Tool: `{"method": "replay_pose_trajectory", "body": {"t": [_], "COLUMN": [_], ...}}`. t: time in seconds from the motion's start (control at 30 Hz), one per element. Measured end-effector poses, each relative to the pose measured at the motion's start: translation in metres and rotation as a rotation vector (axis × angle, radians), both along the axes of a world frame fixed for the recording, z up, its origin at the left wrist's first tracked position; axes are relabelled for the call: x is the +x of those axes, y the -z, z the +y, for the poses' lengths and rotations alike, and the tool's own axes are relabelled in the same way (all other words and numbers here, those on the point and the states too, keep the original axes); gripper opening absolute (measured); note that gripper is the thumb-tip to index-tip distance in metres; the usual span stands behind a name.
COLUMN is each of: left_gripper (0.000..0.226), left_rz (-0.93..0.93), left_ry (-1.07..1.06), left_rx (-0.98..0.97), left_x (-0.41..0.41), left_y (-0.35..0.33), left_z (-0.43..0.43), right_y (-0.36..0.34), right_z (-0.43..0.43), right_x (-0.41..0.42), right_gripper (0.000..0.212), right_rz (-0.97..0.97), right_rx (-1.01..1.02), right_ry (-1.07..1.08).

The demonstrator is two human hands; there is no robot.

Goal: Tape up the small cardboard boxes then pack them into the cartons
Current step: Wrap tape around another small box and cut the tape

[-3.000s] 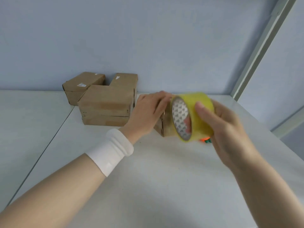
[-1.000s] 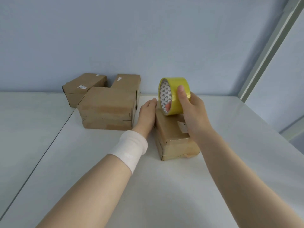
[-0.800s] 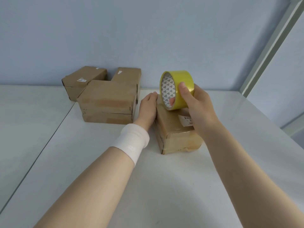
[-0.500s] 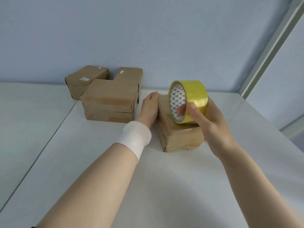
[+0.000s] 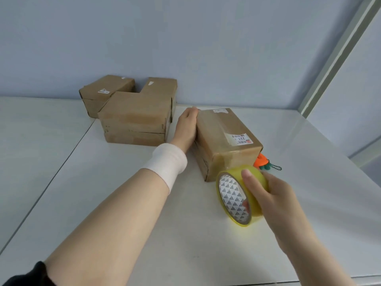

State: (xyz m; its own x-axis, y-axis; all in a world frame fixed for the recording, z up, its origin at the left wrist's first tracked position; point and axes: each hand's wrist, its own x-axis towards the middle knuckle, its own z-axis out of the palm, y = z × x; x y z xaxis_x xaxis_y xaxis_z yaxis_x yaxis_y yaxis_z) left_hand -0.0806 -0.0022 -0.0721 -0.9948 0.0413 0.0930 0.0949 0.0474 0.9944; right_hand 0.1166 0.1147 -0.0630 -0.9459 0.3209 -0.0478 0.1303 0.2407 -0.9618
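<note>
A small cardboard box [image 5: 224,139] with a white label lies on the white table [image 5: 144,213] in the middle. A strip of clear tape runs along its top and down its near end. My left hand [image 5: 186,126] rests flat against the box's left side, fingers straight. My right hand [image 5: 268,195] grips a yellow roll of tape [image 5: 237,195] just in front of the box's near end, low over the table. The tape still joins the roll to the box.
Three more cardboard boxes [image 5: 136,118] stand grouped at the back left against the blue wall. A small orange carrot-shaped keychain [image 5: 262,163] lies right of the box. A seam in the table runs along the left side.
My right hand has drawn the tape roll from the top of the box forward and down over its near end. My left hand stays against the box's left side.
</note>
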Motion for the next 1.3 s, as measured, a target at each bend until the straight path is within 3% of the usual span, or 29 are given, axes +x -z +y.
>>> {"method": "replay_pose_trajectory", "body": {"t": [0.07,0.13,0.23,0.33,0.47,0.57,0.63,0.73,0.83,0.93,1.0,1.13,1.3], "left_gripper": [0.033,0.047,0.061,0.067,0.054,0.049,0.043,0.034,0.045,0.050,0.044,0.025,0.025], "left_rz": [0.070,0.346,0.743,0.761,0.887,0.975,0.938,0.682,0.434,0.201,0.176,0.194,0.152], "left_ry": [-0.013,0.043,0.399,0.531,0.468,0.348,0.268,0.250,0.177,0.050,0.016,-0.005,-0.035], "left_rx": [-0.082,-0.266,-0.605,-0.796,-0.847,-0.793,-0.658,-0.442,-0.348,-0.168,-0.013,0.079,0.152], "left_x": [0.008,0.025,0.054,0.063,0.060,0.060,0.059,0.055,0.042,0.022,0.012,0.004,-0.014], "left_y": [-0.002,-0.003,-0.009,-0.014,-0.013,-0.016,-0.025,-0.045,-0.060,-0.065,-0.060,-0.040,-0.036], "left_z": [-0.006,-0.019,-0.033,-0.035,-0.039,-0.038,-0.032,-0.021,-0.010,-0.010,-0.010,-0.003,-0.001], "right_y": [-0.003,-0.003,0.000,0.000,-0.005,-0.017,-0.033,-0.064,-0.093,-0.105,-0.105,-0.092,-0.082], "right_z": [0.001,0.001,0.001,0.001,0.006,0.009,0.008,0.003,-0.001,-0.009,-0.013,-0.017,-0.020], "right_x": [-0.004,-0.005,-0.004,-0.004,0.001,0.002,-0.002,-0.018,-0.046,-0.081,-0.104,-0.134,-0.138], "right_gripper": [0.045,0.039,0.038,0.033,0.034,0.034,0.026,0.024,0.037,0.031,0.029,0.031,0.023], "right_rz": [0.000,0.010,0.037,0.039,0.024,0.135,0.234,0.395,0.497,0.496,0.492,0.481,0.509], "right_rx": [0.026,0.042,0.025,-0.042,-0.264,-0.331,-0.328,-0.352,-0.321,-0.249,-0.160,-0.074,-0.063], "right_ry": [-0.008,-0.007,0.002,-0.019,-0.127,-0.193,-0.227,-0.209,-0.144,-0.214,-0.250,-0.250,-0.218]}}
